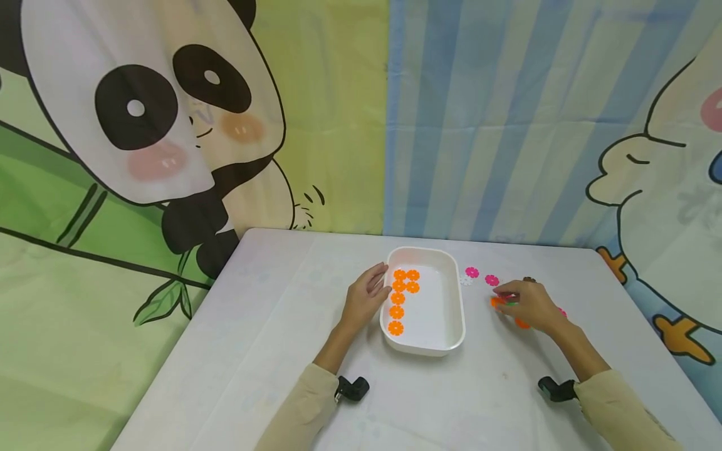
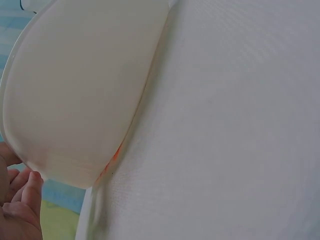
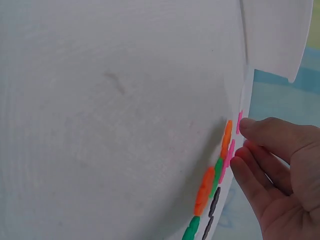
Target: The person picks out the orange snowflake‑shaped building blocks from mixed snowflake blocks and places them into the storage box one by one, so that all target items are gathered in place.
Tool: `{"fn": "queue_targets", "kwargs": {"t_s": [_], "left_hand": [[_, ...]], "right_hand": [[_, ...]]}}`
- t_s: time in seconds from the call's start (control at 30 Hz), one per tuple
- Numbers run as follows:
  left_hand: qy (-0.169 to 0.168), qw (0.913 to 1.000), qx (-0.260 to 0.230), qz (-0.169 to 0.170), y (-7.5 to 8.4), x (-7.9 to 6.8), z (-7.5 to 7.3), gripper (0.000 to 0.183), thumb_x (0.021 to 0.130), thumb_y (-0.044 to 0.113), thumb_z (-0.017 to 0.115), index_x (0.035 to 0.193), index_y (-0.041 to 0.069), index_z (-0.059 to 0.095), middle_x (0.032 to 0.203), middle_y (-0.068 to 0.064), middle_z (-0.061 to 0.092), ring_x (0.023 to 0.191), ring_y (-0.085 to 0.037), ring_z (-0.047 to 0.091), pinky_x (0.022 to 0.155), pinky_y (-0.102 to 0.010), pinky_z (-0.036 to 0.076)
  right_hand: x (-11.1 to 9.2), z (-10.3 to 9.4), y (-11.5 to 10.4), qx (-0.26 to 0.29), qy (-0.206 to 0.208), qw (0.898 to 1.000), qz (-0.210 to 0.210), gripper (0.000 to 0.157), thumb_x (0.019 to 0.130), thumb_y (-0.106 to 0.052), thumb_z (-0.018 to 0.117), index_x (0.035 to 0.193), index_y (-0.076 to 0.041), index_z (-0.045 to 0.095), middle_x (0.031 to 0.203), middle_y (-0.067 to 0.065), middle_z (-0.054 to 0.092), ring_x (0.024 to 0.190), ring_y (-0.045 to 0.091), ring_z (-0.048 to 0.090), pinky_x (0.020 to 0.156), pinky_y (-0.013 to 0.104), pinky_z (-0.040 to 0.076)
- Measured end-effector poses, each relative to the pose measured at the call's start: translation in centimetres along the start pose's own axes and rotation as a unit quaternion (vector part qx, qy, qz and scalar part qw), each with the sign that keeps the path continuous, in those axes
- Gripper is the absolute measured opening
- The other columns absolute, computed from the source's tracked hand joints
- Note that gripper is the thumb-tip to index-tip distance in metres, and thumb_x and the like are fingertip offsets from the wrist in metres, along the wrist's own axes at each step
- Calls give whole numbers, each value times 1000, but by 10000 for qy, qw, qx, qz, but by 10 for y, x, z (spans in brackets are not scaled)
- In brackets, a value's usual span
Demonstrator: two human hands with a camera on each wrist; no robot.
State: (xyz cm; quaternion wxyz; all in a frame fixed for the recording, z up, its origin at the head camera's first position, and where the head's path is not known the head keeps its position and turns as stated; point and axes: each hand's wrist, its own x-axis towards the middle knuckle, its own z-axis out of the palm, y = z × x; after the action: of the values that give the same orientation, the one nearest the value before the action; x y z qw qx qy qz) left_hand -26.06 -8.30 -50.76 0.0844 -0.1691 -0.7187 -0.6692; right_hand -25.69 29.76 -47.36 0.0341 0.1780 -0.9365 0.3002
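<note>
A white rectangular tray (image 1: pixel 431 347) lies on the table with several orange flower-shaped pieces (image 1: pixel 397 312) along its left side. My left hand (image 1: pixel 363 299) rests against the tray's left edge, fingers loosely bent and thumb apart from them. In the left wrist view, fingertips (image 2: pixel 34 176) touch the tray's rim and outer wall. To the right of the tray, my right hand (image 1: pixel 530 305) hovers over loose flower pieces, and a gap shows between its thumb and fingers. Close to those fingertips are orange (image 3: pixel 226 137), green (image 3: pixel 216 175) and pink pieces (image 3: pixel 231 152); the hand partly hides them in the head view.
Two pink flower pieces (image 1: pixel 492 280) and a pale one (image 1: pixel 466 281) lie just right of the tray. Dark pieces (image 3: pixel 214 201) lie among the coloured ones. A cartoon-printed curtain (image 1: pixel 338 125) hangs behind the table's back edge.
</note>
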Motion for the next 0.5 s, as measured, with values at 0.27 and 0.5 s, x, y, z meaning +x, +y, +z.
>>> {"fn": "queue_targets", "kwargs": {"t_s": [0.27, 0.5], "left_hand": [[-12, 10000, 36, -81, -1, 0, -1, 55, 90, -1, 66, 141, -3, 46, 140, -7, 54, 128, -17, 51, 100, -23, 46], [-11, 10000, -26, -52, 2, 0, -1, 55, 90, -3, 66, 141, -2, 46, 140, -8, 54, 128, -19, 51, 100, -24, 46]], "right_hand": [[-1, 5, 12, -72, -28, 10000, -36, 33, 77, -4, 82, 108, 2, 72, 103, 18, 71, 88, 34, 70, 76, 45, 60], [1, 8, 18, -150, 106, 9997, -134, 32, 76, -5, 83, 107, -1, 73, 103, 16, 72, 90, 34, 69, 79, 51, 58]]}}
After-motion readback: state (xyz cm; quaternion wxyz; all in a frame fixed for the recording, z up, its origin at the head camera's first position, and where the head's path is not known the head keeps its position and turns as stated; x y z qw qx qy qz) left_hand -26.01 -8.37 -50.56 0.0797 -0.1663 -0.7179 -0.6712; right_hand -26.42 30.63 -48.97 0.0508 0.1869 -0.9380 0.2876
